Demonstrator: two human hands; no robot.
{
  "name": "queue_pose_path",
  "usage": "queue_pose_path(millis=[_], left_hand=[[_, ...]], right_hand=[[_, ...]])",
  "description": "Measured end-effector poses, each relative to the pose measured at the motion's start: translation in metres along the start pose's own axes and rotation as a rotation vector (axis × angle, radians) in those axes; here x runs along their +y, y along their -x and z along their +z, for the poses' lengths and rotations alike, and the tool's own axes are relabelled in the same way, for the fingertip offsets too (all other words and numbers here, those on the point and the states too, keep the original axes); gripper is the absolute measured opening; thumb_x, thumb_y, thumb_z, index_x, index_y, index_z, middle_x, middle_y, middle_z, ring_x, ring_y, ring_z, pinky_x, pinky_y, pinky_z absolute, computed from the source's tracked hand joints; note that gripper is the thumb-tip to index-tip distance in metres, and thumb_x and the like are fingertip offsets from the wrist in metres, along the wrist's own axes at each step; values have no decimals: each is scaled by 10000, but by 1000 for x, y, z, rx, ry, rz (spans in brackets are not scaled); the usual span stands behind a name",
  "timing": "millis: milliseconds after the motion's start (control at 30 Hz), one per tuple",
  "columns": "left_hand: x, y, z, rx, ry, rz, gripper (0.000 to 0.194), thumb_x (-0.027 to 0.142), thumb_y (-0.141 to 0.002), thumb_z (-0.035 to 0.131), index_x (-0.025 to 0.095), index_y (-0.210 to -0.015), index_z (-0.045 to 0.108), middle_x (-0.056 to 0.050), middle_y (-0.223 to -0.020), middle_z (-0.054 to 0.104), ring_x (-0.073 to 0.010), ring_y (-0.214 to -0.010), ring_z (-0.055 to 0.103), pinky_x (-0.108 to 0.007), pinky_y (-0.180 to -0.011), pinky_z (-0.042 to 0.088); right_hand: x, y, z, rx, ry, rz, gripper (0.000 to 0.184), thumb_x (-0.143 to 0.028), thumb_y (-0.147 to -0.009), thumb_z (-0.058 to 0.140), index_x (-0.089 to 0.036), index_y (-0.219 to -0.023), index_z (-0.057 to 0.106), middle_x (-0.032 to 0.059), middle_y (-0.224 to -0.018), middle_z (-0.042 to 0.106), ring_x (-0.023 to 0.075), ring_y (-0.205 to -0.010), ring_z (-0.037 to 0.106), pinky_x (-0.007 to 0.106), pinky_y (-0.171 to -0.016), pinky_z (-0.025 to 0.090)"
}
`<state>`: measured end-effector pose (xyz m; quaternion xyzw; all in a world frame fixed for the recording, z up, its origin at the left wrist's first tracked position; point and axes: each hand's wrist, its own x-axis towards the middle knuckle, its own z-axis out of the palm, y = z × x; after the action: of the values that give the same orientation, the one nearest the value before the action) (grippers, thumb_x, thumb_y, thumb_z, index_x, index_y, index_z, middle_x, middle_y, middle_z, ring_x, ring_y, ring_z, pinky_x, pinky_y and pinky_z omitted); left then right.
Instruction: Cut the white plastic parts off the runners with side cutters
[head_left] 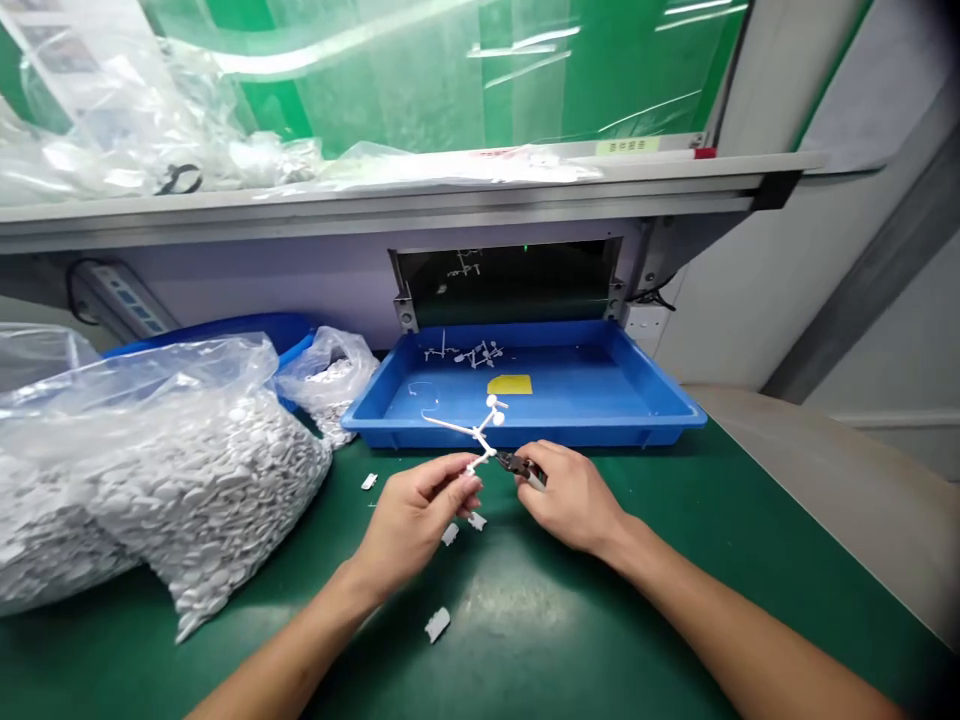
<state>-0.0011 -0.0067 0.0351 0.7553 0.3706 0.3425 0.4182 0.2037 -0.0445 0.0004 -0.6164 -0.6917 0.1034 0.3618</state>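
Between the fingertips of my left hand is a white plastic sprue, branching up and away, with small round discs at the end of one branch. My right hand is wrapped round a pair of side cutters. Their dark jaws are at the sprue's lower branch; whether they touch it I cannot tell. On the green table below lie several small white plastic parts, among them one near the front, one at the left and others just under my left hand.
A blue tray behind my hands holds sprue pieces and a yellow label. Large clear bags of white parts stand at the left, with a smaller bag beside the tray. A shelf runs overhead, below it a dark opening.
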Motion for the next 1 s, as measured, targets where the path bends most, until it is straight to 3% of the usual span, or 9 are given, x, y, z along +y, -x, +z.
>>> queue_pose_path(millis=[167,367,800,1000], left_hand=[[-8,5,1,-49,-88,119,245,307,-917,572,214,-1114,683,-15,-840,705,-145,-727,654,-233,-701,519],[-10,6,0,-105,-82,123,255,315,-951,515,228,-1133,672,-21,-950,684,-129,-734,634,-219,-693,510],[-16,6,1,-120,-130,164,313,331,-957,488,232,-1204,655,-52,-947,687,-155,-730,638,-259,-722,518],[-20,6,4,-134,-192,197,316,321,-963,478,212,-1207,649,-54,-898,680,-162,-747,631,-266,-751,497]], right_hand=[[-8,7,7,-56,38,-57,172,-148,-766,544,-224,-904,612,6,-855,615,180,-824,541,284,-750,391],[-9,9,10,-75,37,-101,179,-133,-758,535,-229,-899,587,4,-875,611,184,-826,529,292,-749,390],[-7,9,10,-105,153,-97,154,-143,-767,529,-213,-885,599,25,-875,612,194,-836,540,296,-768,402],[-3,10,13,-221,139,-86,156,-124,-793,493,-207,-865,603,30,-853,638,179,-803,572,275,-739,397]])
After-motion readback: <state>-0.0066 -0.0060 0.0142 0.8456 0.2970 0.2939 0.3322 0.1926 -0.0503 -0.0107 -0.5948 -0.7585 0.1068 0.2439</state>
